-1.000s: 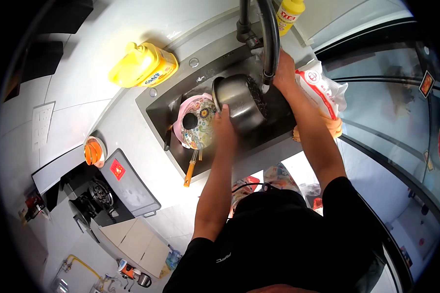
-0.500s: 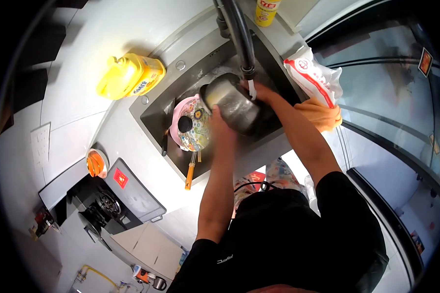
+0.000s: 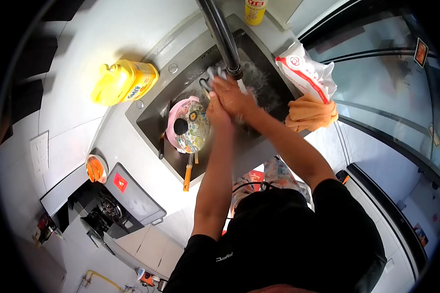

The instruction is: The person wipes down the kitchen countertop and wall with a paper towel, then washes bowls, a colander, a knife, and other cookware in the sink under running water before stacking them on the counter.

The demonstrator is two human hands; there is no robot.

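My left hand (image 3: 218, 111) and my right hand (image 3: 234, 96) are pressed together under the faucet (image 3: 233, 68), the right partly over the left. Both are closed around a bundle of spoon-like utensils (image 3: 210, 73), whose rounded grey ends stick out past my fingers; their exact kind is hard to make out. Water runs beside my right hand into the sink (image 3: 149, 115). Just left of my hands sits a pink pot (image 3: 170, 128) with a flower-patterned lid (image 3: 196, 131) and a black knob. An orange-handled utensil (image 3: 187, 177) lies below it.
A yellow detergent jug (image 3: 127, 83) stands on the left counter, and a yellow bottle (image 3: 254, 12) behind the sink. On the right are a white and red bag (image 3: 308, 73) and an orange cloth (image 3: 310, 113). A bowl of orange pieces (image 3: 97, 168) is at the lower left.
The metal pot that both hands held is out of them and no longer visible. My hands have come together under the faucet, around the grey-ended utensils. The view has shifted slightly.
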